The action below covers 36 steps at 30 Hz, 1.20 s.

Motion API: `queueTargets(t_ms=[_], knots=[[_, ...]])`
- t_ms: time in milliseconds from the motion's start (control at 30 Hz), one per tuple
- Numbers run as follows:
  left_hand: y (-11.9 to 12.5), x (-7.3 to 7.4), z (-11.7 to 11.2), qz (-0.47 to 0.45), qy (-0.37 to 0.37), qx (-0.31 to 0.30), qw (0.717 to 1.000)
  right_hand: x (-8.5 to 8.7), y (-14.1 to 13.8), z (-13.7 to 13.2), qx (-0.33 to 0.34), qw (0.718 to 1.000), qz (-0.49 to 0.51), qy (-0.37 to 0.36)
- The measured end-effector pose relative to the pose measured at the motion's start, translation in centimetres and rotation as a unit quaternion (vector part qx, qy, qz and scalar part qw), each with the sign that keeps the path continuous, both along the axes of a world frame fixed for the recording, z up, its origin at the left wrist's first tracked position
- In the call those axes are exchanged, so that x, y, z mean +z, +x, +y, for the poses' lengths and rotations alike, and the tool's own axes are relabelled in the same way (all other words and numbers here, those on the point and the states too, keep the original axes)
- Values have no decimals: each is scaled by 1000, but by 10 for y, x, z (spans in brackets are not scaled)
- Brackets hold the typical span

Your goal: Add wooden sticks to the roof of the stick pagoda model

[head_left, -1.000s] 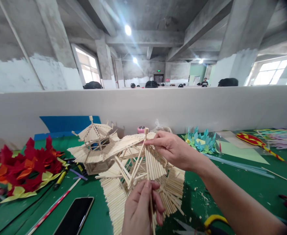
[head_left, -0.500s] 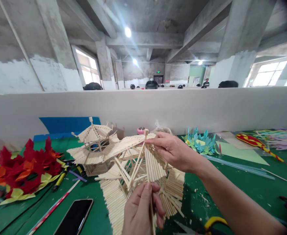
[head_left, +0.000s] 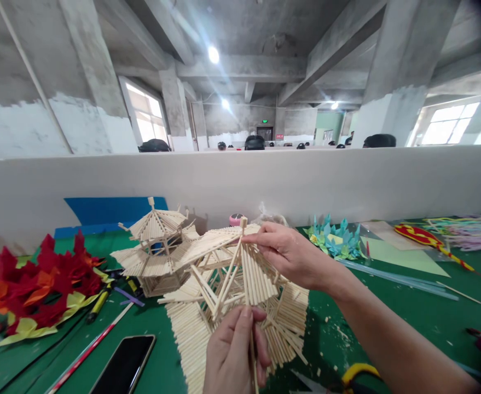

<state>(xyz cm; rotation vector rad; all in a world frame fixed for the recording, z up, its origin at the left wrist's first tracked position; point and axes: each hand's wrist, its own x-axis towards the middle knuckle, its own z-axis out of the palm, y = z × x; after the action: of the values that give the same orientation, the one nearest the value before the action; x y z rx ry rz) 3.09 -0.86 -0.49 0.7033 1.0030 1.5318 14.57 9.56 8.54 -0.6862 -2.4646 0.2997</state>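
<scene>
A model pavilion of thin wooden sticks (head_left: 195, 334) stands before me, its roof partly covered with rows of sticks and partly open framework. My left hand (head_left: 236, 347) is closed in a pinch around the lower end of a wooden stick (head_left: 253, 355) at the roof's front edge. At the peak, beside the short upright post (head_left: 243, 222), the index finger of my right hand (head_left: 287, 251) presses on the upper end of the stick. Its other fingers are curled, and the thumb is hard to make out. A smaller stick pavilion (head_left: 158, 224) stands behind on the left.
Red paper flowers (head_left: 55, 284), a phone (head_left: 123, 364) and a striped straw-like rod (head_left: 88, 350) lie left. Yellow-handled scissors (head_left: 359, 372) lie near front right. Blue paper flowers (head_left: 332, 238) and clear glue sticks (head_left: 400, 280) are farther right. A white partition (head_left: 240, 180) borders the green table.
Both hands keep the same hold at the roof. The whole view has shifted very slightly; the pavilion looks unchanged.
</scene>
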Motion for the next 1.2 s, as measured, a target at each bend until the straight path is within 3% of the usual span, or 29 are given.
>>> queueTargets(t_ms=[1200], knots=[[1, -4, 2, 25, 0, 16, 1000, 3, -2, -3, -13, 1000, -14, -22]])
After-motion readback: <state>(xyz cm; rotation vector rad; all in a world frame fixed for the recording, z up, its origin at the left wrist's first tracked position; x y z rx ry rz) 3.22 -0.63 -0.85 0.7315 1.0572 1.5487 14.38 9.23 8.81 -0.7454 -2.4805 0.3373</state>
